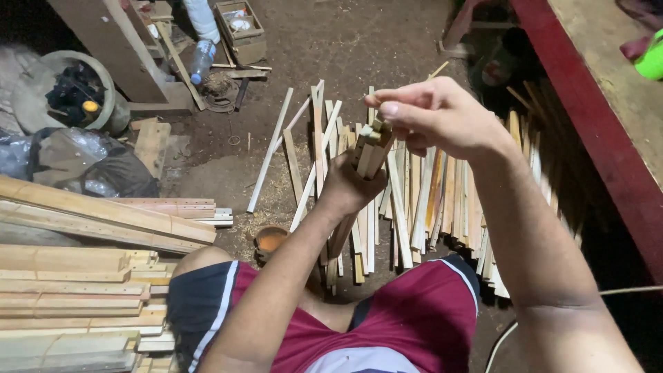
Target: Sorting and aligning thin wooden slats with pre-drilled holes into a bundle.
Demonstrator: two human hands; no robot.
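A: Open dirt floor (359, 48) ahead – a hand could pass there without meeting anything.

B: Nearer in, loose wooden slats (428, 200) fan across the ground. Left is blocked by stacked planks (76, 290), a black plastic bag (103, 169) and a wooden post (117, 48).

A: Right side – red bench edge (587, 117) closes it off. Small orange bowl (269, 240) sits near the knee.

The thin sticks (371, 148) I grip in my left hand (349, 185) are pale raw wood, matt, with sawn square ends that my right hand (435, 117) touches. The slats (442, 200) strewn on the floor are the same unfinished wood. The ground (359, 41) is rough, dusty earth. Stacked planks (76, 304) beside me look coarse and unpainted. My shorts (407, 324) are smooth maroon cloth with a faint sheen. A clear plastic bottle (201, 59) shines glossy.
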